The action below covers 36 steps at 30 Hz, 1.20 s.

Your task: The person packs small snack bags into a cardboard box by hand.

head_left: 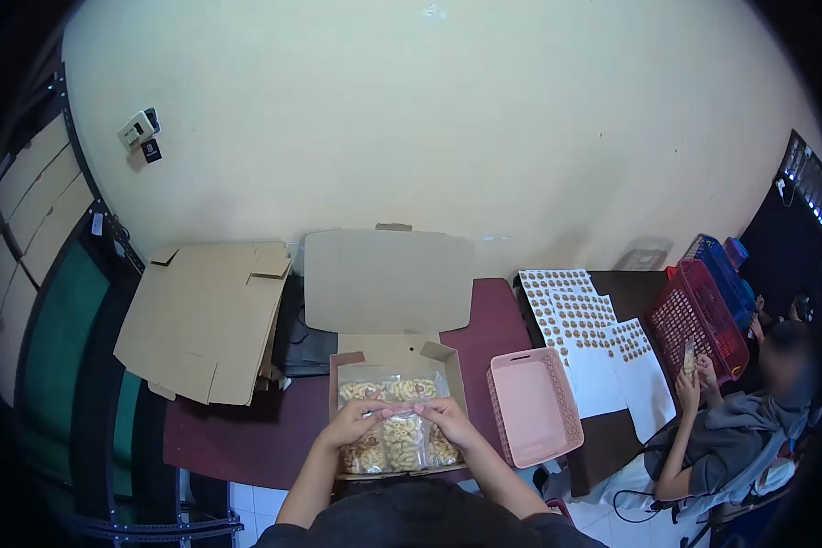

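Dark maroon table (246, 438) stands against a pale wall, and much is hard to read: the fisheye edge blackens the corners, the person's own lap cuts off the near edge of the open cardboard box (388, 352), and the small items on the white sheets (602, 356) are too tiny to make out. Inside the box lie clear snack bags (402, 438) packed with pale golden pieces, side by side, filling its floor. Left hand (351, 422) and right hand (447, 420) meet over the bags' middle, fingers pinched shut on the top edge of one bag, a pink basket (534, 406) just beside the box.
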{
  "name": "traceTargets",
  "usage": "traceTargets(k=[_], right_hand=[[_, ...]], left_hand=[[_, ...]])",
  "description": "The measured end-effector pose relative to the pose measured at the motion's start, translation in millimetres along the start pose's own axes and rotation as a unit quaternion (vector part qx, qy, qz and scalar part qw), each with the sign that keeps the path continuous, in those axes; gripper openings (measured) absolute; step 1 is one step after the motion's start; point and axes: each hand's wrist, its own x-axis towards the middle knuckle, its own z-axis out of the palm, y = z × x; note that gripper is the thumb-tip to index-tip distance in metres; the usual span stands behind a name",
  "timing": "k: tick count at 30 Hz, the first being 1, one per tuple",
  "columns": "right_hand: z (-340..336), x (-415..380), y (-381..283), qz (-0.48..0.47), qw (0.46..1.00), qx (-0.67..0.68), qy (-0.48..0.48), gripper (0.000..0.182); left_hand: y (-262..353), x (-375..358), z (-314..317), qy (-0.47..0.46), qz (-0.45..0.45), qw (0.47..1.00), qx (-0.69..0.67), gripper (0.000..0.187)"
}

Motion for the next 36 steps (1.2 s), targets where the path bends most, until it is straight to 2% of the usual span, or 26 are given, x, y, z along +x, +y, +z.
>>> traceTargets(k=[3,7,9,12,13,14,16,17,19,20,22,24,26,27,28,30,32,34,35,36], right_hand=[[-3,-2,-3,0.006,0.997,0.065,-0.041,0.029],[-5,-8,-22,0.005,0.996,0.053,-0.078,0.031],[-13,-7,-20,0.043,0.995,0.030,-0.090,0.034],[-17,-12,-30,0.033,0.992,0.019,-0.119,0.036],[-21,-10,-27,0.021,0.990,0.023,-0.141,0.035],[-22,-11,-27,0.021,0.990,0.023,-0.141,0.035],[-21,-12,-29,0.048,0.990,-0.027,-0.131,0.035],[-20,-13,-31,0.051,0.990,-0.025,-0.131,0.035],[-11,-13,-46,0.043,0.992,-0.011,-0.118,0.034],[-11,-12,-43,0.048,0.992,-0.007,-0.120,0.034],[-14,-8,-40,0.036,0.993,0.003,-0.109,0.035],[-14,-5,-41,0.014,0.996,-0.001,-0.092,0.037],[-22,-2,-35,0.032,0.988,-0.143,0.041,0.036],[-21,-2,-39,0.032,0.971,-0.219,0.093,0.034],[-19,-1,-42,0.033,0.970,-0.220,0.093,0.034],[-11,2,-46,0.020,0.937,-0.301,0.178,0.031],[7,2,-47,-0.014,0.943,-0.272,0.192,0.031],[24,-1,-52,-0.100,0.931,-0.311,0.165,0.033],[19,4,-36,-0.104,0.966,-0.204,0.119,0.036],[18,4,-36,-0.104,0.966,-0.205,0.121,0.036]], left_hand=[[13,-2,8,0.034,0.044,0.997,0.055,0.018],[5,-2,4,0.084,0.089,0.991,0.059,0.011],[3,-1,3,0.091,0.102,0.988,0.066,0.009],[8,0,4,0.088,0.071,0.993,0.026,0.010],[8,1,6,0.095,0.060,0.993,0.033,0.019],[7,0,5,0.095,0.059,0.993,0.033,0.019],[0,0,2,0.061,0.069,0.996,-0.014,0.023],[-2,-1,3,0.063,0.066,0.996,-0.015,0.023],[-9,-3,5,0.095,0.017,0.987,-0.127,0.029],[-18,-4,8,0.098,0.011,0.987,-0.128,0.029],[-39,-1,13,0.091,-0.005,0.936,-0.340,0.033],[-36,2,19,0.066,-0.005,0.926,-0.372,0.032],[-3,12,33,0.220,0.013,0.964,-0.149,0.031],[-6,12,30,0.206,0.010,0.971,-0.120,0.039],[-8,11,32,0.207,0.010,0.971,-0.121,0.039],[-10,9,40,0.146,-0.027,0.985,0.092,0.048],[-14,11,57,0.175,-0.001,0.979,0.107,0.052],[-23,14,71,0.227,0.056,0.962,0.138,0.062],[-34,15,71,0.239,0.040,0.968,0.059,0.065],[-35,17,69,0.238,0.039,0.969,0.058,0.065]])
